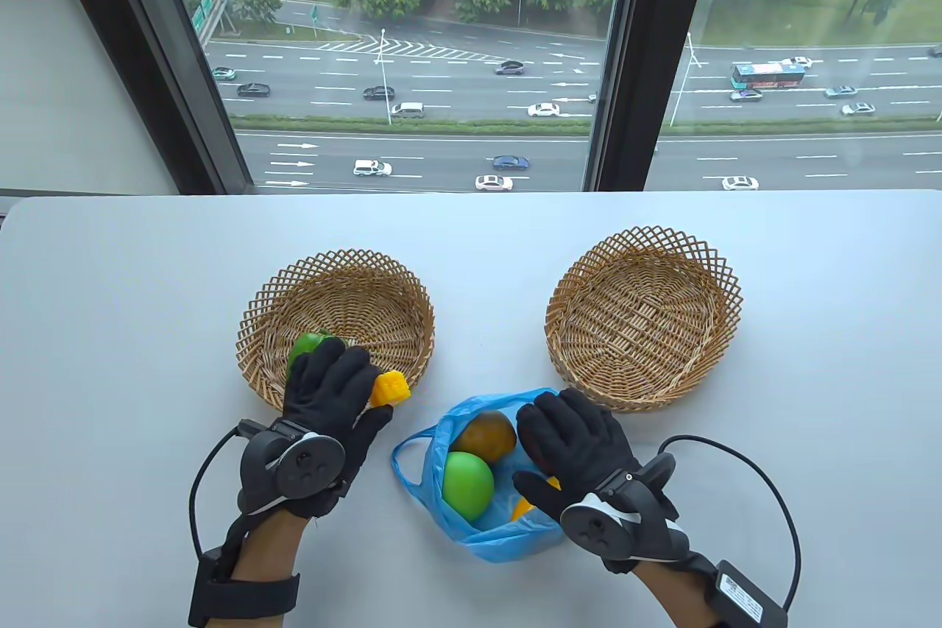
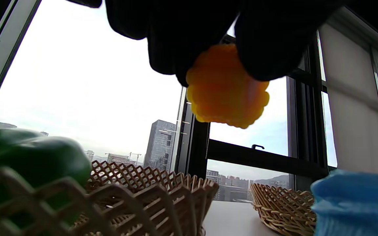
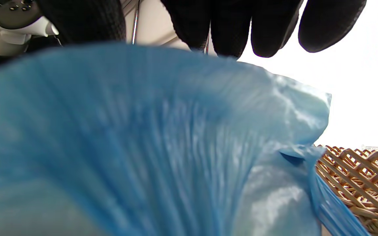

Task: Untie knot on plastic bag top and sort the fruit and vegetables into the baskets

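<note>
My left hand (image 1: 362,383) pinches a yellow corn piece (image 1: 389,389) over the near rim of the left wicker basket (image 1: 338,267). The left wrist view shows the corn (image 2: 226,90) hanging from my fingertips (image 2: 176,42) above that basket (image 2: 136,203). A green pepper (image 1: 307,345) lies in the basket, partly hidden by my hand. The blue plastic bag (image 1: 486,536) lies open near the table's front. In it are a brownish fruit (image 1: 484,434), a green apple (image 1: 467,484) and an orange item (image 1: 524,508). My right hand (image 1: 559,436) hovers over the bag's right side, fingers relaxed, holding nothing.
The right wicker basket (image 1: 647,319) stands empty just behind the bag; its rim (image 3: 356,177) shows beside the bag (image 3: 143,147) in the right wrist view. A window runs along the table's far edge. Cables trail from both wrists.
</note>
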The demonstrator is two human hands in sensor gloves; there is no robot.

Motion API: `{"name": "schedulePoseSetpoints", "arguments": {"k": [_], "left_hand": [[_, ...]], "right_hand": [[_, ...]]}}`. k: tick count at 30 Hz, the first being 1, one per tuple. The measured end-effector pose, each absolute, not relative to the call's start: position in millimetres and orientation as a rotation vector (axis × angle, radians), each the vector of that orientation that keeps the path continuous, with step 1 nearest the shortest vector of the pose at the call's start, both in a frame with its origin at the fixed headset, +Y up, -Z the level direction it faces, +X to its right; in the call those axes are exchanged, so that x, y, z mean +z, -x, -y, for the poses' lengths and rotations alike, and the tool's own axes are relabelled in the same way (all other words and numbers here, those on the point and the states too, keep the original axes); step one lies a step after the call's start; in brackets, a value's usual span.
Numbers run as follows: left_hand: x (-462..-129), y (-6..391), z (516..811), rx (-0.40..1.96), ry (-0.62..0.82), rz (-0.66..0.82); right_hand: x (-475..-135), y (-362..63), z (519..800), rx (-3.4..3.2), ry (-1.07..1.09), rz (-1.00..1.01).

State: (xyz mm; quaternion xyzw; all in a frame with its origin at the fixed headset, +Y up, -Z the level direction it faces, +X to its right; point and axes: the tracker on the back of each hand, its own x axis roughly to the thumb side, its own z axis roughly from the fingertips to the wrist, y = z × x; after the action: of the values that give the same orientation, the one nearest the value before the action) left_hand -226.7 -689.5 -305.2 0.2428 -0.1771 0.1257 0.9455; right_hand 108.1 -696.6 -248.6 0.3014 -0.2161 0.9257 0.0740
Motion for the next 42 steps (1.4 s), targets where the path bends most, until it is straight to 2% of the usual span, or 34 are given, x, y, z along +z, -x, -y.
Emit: {"name": "schedulePoseSetpoints", "arguments": {"k": [3, 7, 11, 16, 23, 32, 42], "left_hand": [[-308, 239, 691, 0.253, -0.522, 0.292], [-315, 251, 699, 0.299, -0.483, 0.208], [-324, 257, 713, 0.437, -0.35, 0.157], [-330, 258, 721, 0.41, -0.292, 0.137], [-332, 262, 724, 0.259, -0.3, 0.073], [-333, 266, 724, 0.191, -0.293, -0.004], [-332, 262, 719, 0.152, -0.338, -0.009]], "right_hand": [[-249, -108, 697, 2.777, -0.907, 0.645], [-248, -108, 696, 2.777, -0.909, 0.644], [-248, -108, 696, 2.778, -0.91, 0.638], [-248, -108, 696, 2.776, -0.909, 0.638], [-248, -108, 696, 2.774, -0.913, 0.633], [-248, -108, 696, 2.773, -0.914, 0.632], [-248, -107, 697, 2.772, -0.913, 0.622]]}}
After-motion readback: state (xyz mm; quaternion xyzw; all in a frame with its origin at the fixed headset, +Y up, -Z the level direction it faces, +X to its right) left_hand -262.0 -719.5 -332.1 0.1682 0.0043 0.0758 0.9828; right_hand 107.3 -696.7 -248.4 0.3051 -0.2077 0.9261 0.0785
